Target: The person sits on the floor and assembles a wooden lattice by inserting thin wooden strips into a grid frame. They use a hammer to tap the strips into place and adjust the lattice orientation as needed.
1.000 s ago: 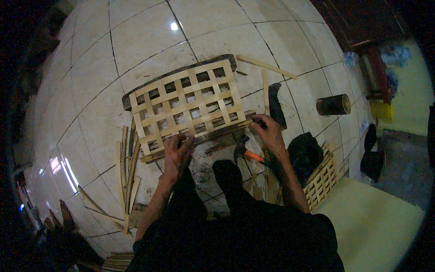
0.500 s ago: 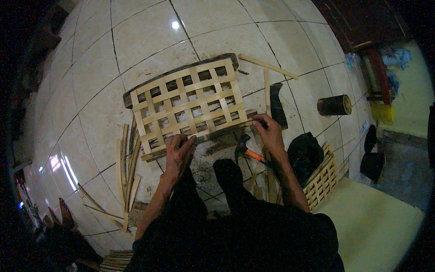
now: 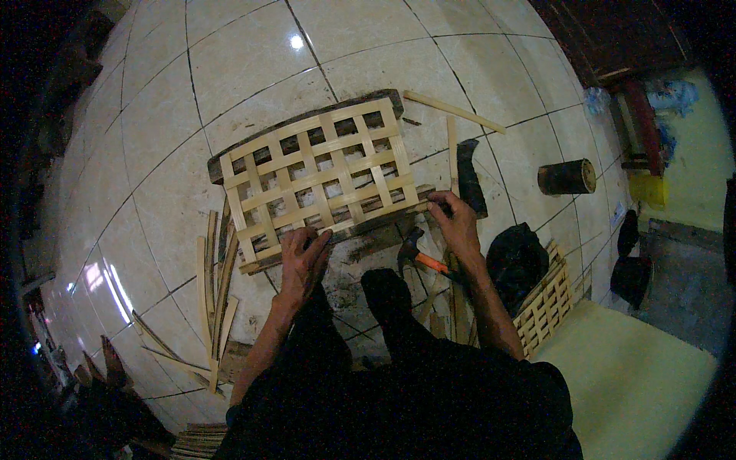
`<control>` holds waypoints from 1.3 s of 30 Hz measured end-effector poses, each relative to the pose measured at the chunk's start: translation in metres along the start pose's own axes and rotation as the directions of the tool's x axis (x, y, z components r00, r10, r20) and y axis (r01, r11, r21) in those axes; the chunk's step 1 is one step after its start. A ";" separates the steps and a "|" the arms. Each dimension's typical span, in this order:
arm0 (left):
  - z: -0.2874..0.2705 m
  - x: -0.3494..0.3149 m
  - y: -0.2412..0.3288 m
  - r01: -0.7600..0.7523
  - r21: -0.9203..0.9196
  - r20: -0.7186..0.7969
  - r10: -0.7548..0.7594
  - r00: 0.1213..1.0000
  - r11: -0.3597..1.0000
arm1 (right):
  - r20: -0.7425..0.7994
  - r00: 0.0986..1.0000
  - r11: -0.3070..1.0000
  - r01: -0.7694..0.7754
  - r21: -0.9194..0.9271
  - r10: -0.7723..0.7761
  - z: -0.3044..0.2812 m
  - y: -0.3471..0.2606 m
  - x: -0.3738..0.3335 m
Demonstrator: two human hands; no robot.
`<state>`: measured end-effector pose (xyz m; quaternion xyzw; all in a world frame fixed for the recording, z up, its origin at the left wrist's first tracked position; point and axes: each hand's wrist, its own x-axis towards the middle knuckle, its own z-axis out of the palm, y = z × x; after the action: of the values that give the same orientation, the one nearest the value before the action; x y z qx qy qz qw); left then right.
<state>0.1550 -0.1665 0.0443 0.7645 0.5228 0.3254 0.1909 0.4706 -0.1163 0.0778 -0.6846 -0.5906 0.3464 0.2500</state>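
A woven lattice panel [image 3: 313, 170] of pale, flat bamboo strips lies in front of me, propped on a dark wooden beam [image 3: 280, 126] along its far side. A bamboo strip [image 3: 368, 221] runs along its near edge. My left hand [image 3: 301, 259] pinches this strip left of its middle, thumb and fingers close together. At the strip's right end, my right hand [image 3: 455, 221] grips it between thumb and fingertips. A hammer [image 3: 424, 259] with an orange and black handle lies just below the panel, between my right forearm and my foot.
Loose bamboo strips [image 3: 211, 284] lie to the left. A machete-like dark blade [image 3: 470, 180] and a short dark log [image 3: 566, 177] are at right. Beside my right arm are a black plastic bag [image 3: 515, 257], another woven panel [image 3: 546, 307] and a pale yellow surface [image 3: 629, 376].
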 end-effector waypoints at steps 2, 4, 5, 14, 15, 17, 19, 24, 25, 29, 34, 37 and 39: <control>0.000 0.000 -0.001 -0.011 -0.012 -0.004 0.011 1.000 1.000 | -0.022 0.999 0.999 0.026 -0.033 -0.026 0.003 0.006 0.000; 0.000 0.000 -0.002 -0.009 -0.008 -0.011 0.009 1.000 1.000 | -0.023 1.000 0.999 0.015 -0.029 -0.016 0.004 0.008 0.000; 0.000 0.000 -0.002 -0.007 -0.005 -0.015 0.007 1.000 1.000 | -0.013 1.000 1.000 -0.009 -0.009 0.009 0.004 0.008 0.000; 0.001 0.004 0.002 -0.004 -0.037 -0.038 0.003 0.999 0.999 | -0.020 1.000 1.000 -0.006 -0.019 0.005 0.004 0.007 0.001; 0.000 0.005 0.003 0.008 -0.031 -0.021 -0.009 1.000 0.999 | -0.017 1.000 1.000 -0.006 -0.024 0.005 0.003 0.007 0.001; -0.004 0.008 0.008 0.032 -0.020 0.012 -0.032 0.999 0.999 | -0.027 1.000 1.000 0.003 -0.020 -0.004 0.004 0.009 0.001; 0.006 0.001 0.002 0.302 -0.138 0.129 -0.285 0.950 0.943 | -0.004 0.999 0.999 -0.035 0.005 0.035 0.004 0.004 0.003; 0.016 -0.010 -0.012 0.327 -0.249 0.136 -0.301 0.944 0.912 | 0.012 1.000 0.986 0.001 0.169 -0.003 0.006 0.006 -0.002; 0.012 -0.010 -0.010 0.042 -0.021 0.005 -0.042 0.999 0.999 | 0.026 1.000 0.993 0.011 0.121 -0.014 0.004 0.005 -0.003; 0.015 -0.006 -0.008 0.055 -0.046 -0.072 -0.058 0.996 0.997 | 0.035 0.997 0.996 -0.067 0.053 0.065 0.007 -0.003 -0.005; 0.014 -0.011 -0.012 0.014 0.056 0.024 -0.015 1.000 0.998 | 0.022 1.000 0.999 0.002 -0.050 -0.001 0.006 0.023 0.003; 0.010 -0.009 -0.003 0.026 0.058 0.052 -0.029 0.998 0.998 | 0.015 1.000 1.000 -0.005 -0.028 0.006 0.007 0.032 0.005; 0.011 -0.011 -0.004 0.028 0.082 0.082 -0.035 0.996 0.996 | 0.010 1.000 0.999 0.024 -0.031 -0.024 0.003 0.037 0.006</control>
<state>0.1576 -0.1752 0.0307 0.7763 0.5389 0.2686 0.1865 0.4922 -0.1169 0.0471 -0.6796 -0.6052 0.3374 0.2409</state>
